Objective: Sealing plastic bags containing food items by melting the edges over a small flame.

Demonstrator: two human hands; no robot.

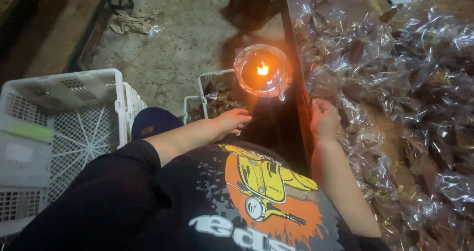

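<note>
Both hands held nothing. The left hand (233,120) hung loose with curled fingers over a small white plastic basket (216,84) on the floor. The right hand (323,118) lay flat on the dark table edge (299,83), touching shiny, crinkly clear plastic bags (395,73). A round glass dish with a small flame (262,71) sat between the hands, a bit farther away.
</note>
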